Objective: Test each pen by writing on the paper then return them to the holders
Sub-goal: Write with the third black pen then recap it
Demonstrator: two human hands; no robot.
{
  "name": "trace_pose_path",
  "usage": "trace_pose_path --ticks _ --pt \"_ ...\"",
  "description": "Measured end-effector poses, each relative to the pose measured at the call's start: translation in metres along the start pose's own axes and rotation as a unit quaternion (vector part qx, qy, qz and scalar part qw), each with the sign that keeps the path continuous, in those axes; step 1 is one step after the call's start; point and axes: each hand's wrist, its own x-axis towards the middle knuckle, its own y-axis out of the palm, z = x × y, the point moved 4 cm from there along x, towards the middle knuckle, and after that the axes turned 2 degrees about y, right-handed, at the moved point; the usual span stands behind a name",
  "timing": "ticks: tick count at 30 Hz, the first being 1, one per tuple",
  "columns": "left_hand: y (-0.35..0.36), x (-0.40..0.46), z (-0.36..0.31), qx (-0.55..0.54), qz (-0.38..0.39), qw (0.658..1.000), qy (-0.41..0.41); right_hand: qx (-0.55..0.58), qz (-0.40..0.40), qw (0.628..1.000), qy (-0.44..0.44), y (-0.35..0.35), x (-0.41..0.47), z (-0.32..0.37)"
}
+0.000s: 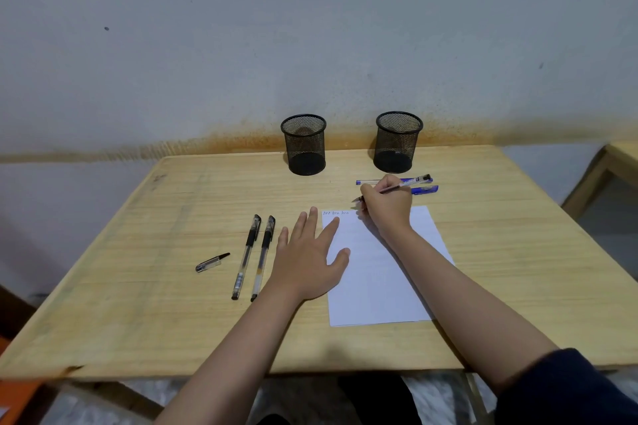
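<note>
A white paper [376,279] lies on the wooden table [138,286], with a few small written marks along its top edge. My right hand [386,207] grips an uncapped black pen [397,187], tip pointing left just above the paper's top edge. My left hand [310,259] rests flat, fingers spread, on the paper's left edge. Two capped black pens [255,255] lie side by side left of that hand. A loose black pen cap [211,263] lies further left. Two blue pens [423,186] lie behind my right hand. Two black mesh holders [304,145] [397,141] stand empty at the back.
The table stands against a grey wall [310,28]. Part of another wooden piece of furniture [607,169] shows at the right edge. An orange object [13,393] sits at the bottom left, below the table's front edge.
</note>
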Motion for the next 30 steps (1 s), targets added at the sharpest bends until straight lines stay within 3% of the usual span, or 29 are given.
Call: trace_pose_path --ticks 3,8,12,16,19,25,30 --pt "-0.001 0.0 -0.001 0.003 -0.001 1.0 0.004 0.039 0.008 0.999 0.021 0.001 -0.003 0.002" --pt "-0.006 -0.005 -0.007 -0.004 -0.018 1.0 0.019 -0.044 0.025 0.997 -0.05 0.001 -0.011 0.014" --pt "-0.021 -0.024 -0.015 0.041 -0.132 0.988 0.071 -0.054 0.095 0.994 -0.025 0.006 -0.015 0.013" --pt "-0.039 -0.054 0.002 -0.014 -0.239 0.97 0.052 -0.119 0.138 0.978 -0.097 0.007 -0.026 0.025" --pt "-0.055 -0.075 0.036 -0.009 -0.284 0.958 0.036 -0.103 0.17 0.974 -0.107 0.009 -0.048 0.031" --pt "-0.066 -0.103 0.111 -0.065 -0.279 0.954 -0.088 -0.044 0.248 0.964 -0.087 0.012 -0.102 0.036" --pt "-0.064 -0.103 0.132 -0.101 -0.246 0.955 -0.13 -0.005 0.297 0.953 -0.057 0.01 -0.13 0.034"
